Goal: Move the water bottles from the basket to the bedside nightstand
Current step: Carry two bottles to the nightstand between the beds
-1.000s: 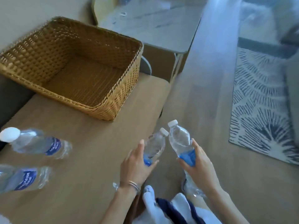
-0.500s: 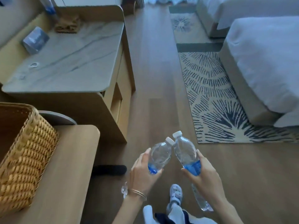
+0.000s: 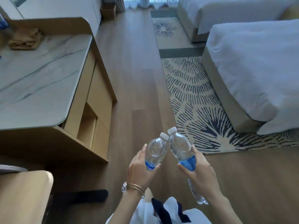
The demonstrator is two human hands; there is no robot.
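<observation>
My left hand [image 3: 139, 170] grips a clear water bottle [image 3: 156, 150] with a white cap and a blue label. A second bottle [image 3: 179, 147] of the same kind sits in my right hand [image 3: 198, 173]. Both bottles tilt inward, and their caps nearly touch over the wooden floor. The bottoms of the two bottles stick out behind my wrists. The basket is out of view, and no nightstand can be made out.
A marble-topped desk [image 3: 40, 81] with wooden drawers stands at the left, a folded tan cloth [image 3: 24, 40] on it. The corner of the wooden table [image 3: 24, 194] shows at bottom left. Two white beds [image 3: 252, 70] and a patterned rug [image 3: 194, 101] lie to the right. Wooden floor [image 3: 137, 70] runs ahead between them.
The view has swung away from the table: the basket and the two bottles lying on it have left the frame. The desk, beds and floor ahead now fill it. Both hands still hold their bottles.
</observation>
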